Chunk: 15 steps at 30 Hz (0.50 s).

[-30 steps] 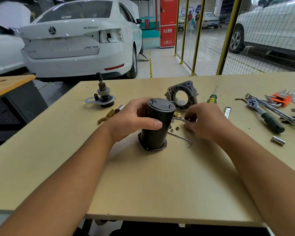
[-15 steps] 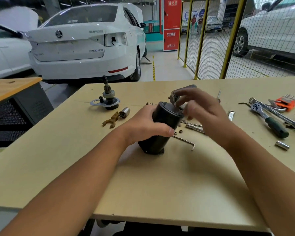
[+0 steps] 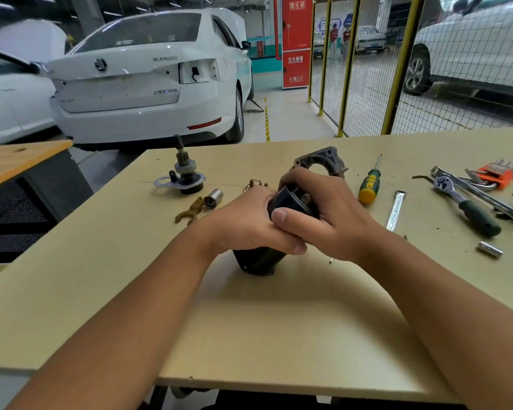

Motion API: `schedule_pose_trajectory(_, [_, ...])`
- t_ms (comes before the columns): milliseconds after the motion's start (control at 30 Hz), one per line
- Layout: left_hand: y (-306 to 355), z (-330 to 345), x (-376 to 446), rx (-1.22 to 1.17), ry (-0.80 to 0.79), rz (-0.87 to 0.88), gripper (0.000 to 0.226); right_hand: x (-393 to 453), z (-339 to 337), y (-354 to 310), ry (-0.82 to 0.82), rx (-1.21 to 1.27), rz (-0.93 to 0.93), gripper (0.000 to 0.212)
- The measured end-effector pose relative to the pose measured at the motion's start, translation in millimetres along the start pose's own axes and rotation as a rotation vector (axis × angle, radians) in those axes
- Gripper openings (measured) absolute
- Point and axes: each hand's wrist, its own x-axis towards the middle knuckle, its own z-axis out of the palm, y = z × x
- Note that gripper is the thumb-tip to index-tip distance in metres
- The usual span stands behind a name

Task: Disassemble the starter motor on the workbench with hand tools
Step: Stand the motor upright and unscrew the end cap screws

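The black cylindrical starter motor housing [image 3: 259,260] stands tilted on the workbench [image 3: 279,321], its top leaning away to the right. My left hand [image 3: 246,224] grips its side, thumb across the front. My right hand [image 3: 329,214] wraps round the black end cap [image 3: 288,201] at the top of the housing. The grey drive-end casting [image 3: 323,161] lies just behind my right hand. The pinion and clutch assembly [image 3: 185,176] stands upright at the back left.
A brass fork lever [image 3: 188,214] and a small metal sleeve [image 3: 214,198] lie left of my hands. To the right lie a green-handled screwdriver [image 3: 369,184], a flat spanner [image 3: 396,210], a ratchet [image 3: 468,208], a loose socket [image 3: 489,250] and orange-held hex keys [image 3: 495,174].
My right hand left the small parts on the table, rose to the housing's top and closed round the end cap. The housing tipped from upright to tilted in my left hand.
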Motion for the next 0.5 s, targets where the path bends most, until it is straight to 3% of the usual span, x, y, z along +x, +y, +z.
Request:
schedule_pose_trajectory(300, [1.2,-0.9,-2.7,0.02,-0.029,0.02,0.029,-6.6,6.4,-6.9,0.133,-0.039,0.041,0.047])
schedule_pose_trajectory(500, [1.6,-1.4,-4.3,-0.003,-0.05,0.036,0.028,-2.4,1.7,-6.8,0.07,0.016,0.003,0.041])
